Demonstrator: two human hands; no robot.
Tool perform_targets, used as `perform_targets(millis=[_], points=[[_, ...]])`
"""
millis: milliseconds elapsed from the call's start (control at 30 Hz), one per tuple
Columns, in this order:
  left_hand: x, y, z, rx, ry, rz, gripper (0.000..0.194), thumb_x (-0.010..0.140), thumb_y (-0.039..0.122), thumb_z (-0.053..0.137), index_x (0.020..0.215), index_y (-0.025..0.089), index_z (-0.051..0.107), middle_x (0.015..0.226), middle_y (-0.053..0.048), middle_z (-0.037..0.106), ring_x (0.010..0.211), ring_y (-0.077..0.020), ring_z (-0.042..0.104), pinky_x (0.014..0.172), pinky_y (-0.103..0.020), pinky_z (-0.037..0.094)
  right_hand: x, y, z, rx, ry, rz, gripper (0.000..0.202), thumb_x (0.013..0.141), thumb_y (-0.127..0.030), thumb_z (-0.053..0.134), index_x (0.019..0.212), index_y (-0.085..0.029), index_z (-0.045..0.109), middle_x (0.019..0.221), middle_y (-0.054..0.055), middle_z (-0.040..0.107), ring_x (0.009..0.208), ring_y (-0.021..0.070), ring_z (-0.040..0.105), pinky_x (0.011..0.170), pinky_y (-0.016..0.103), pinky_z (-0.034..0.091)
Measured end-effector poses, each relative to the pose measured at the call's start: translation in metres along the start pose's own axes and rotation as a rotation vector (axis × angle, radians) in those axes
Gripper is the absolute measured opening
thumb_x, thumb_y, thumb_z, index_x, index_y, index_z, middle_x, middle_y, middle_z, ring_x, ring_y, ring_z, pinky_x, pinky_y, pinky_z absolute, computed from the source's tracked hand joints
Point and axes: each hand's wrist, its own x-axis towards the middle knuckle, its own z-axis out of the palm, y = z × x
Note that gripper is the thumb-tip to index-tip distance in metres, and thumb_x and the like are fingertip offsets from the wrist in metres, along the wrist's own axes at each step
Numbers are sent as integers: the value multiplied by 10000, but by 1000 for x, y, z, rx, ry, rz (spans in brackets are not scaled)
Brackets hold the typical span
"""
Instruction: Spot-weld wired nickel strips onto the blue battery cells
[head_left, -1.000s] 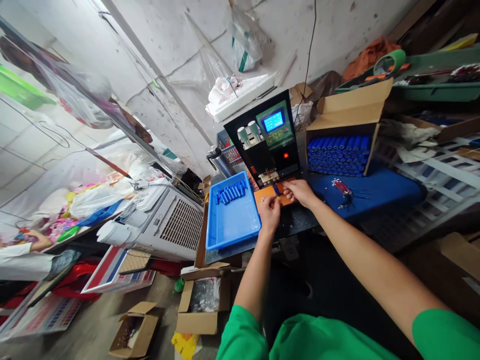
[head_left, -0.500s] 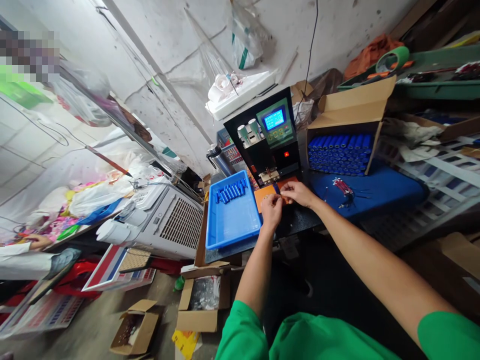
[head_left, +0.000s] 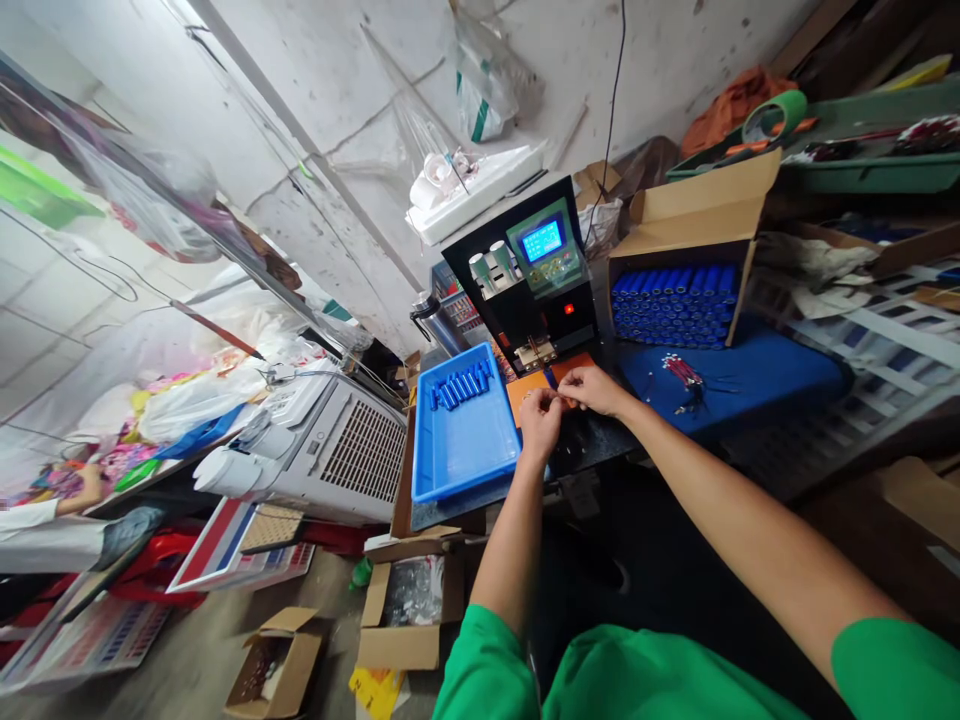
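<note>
A small blue cylindrical battery cell (head_left: 550, 379) points up toward the electrodes (head_left: 534, 352) of a black spot welder (head_left: 525, 300) with a lit screen. Around the cell's near end, the fingers of my left hand (head_left: 540, 418) are closed. My right hand (head_left: 594, 389) is pinched close beside it, its fingertips nearly meeting the left ones; what lies between them is too small to make out. Beneath both hands is an orange mat (head_left: 528, 390). Left of them, a blue tray (head_left: 466, 462) holds a row of blue cells (head_left: 461, 386).
Right of the welder stands an open cardboard box (head_left: 694, 228) stacked with blue cells (head_left: 673, 305). Red and black wire leads (head_left: 684, 375) lie on a blue surface (head_left: 795, 375). A steel flask (head_left: 439, 322) stands behind the tray. Another person's arm (head_left: 75, 495) shows far left.
The whole view has shifted slightly. My hands stay together at the cell below the electrodes, with little visible movement. The other person's arm at far left has moved.
</note>
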Motion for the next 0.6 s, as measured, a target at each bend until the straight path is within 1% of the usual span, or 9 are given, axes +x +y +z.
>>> perform_targets(millis=[67,133,167,233,267,333,400,500,600], points=[[-3,1,-1,-20,46,44,42,794,180,576,761,182,602,769,-18,574,759,-151,522,742,-275,428,-1,0,0,54,50,8,188,681,-319,721,686,-158,625,486,-27,562,376,87,457,374,203,348],[-5,2,-2,-10,96,114,51,783,163,590,785,185,636,880,-55,600,904,-184,561,869,-323,459,-1,0,0,115,115,3,195,677,-336,706,681,-160,623,476,-32,547,369,82,441,370,201,332],[-5,2,-2,-1,104,146,84,778,157,600,820,188,666,976,-80,616,1006,-207,568,944,-356,455,0,0,0,146,148,0,201,673,-346,701,678,-162,620,474,-34,541,371,80,436,371,200,330],[-3,1,-1,5,74,186,199,768,147,620,930,204,720,1183,-113,605,1186,-249,545,1052,-409,425,1,2,0,208,199,-1,226,666,-375,699,670,-169,606,479,-35,537,379,76,427,376,201,331],[-2,1,-1,6,43,192,256,761,143,632,984,216,734,1244,-117,594,1232,-262,535,1074,-423,417,2,3,0,237,216,0,243,666,-392,701,671,-173,598,486,-35,538,385,74,425,379,201,332],[3,1,-1,18,-34,184,330,751,141,656,1053,239,744,1222,-113,625,1207,-272,566,1068,-439,429,4,6,1,281,237,3,275,663,-425,709,679,-178,588,503,-33,541,398,74,427,383,201,331],[7,1,-1,52,-79,173,373,754,146,664,1104,251,740,1102,-102,674,1092,-265,615,1034,-447,449,6,7,0,308,246,5,300,658,-446,718,689,-178,587,516,-31,542,409,75,433,383,200,326],[8,1,-2,88,-104,163,441,776,167,655,1206,253,700,966,-80,697,931,-238,636,968,-430,477,6,8,0,340,248,11,316,656,-455,729,679,-177,583,518,-27,541,417,76,439,384,196,320],[4,0,0,-25,-104,113,414,802,237,674,1217,241,677,943,-71,704,866,-216,645,905,-394,505,6,7,-1,364,244,18,318,658,-449,739,661,-175,578,504,-28,531,406,72,431,385,196,321]])
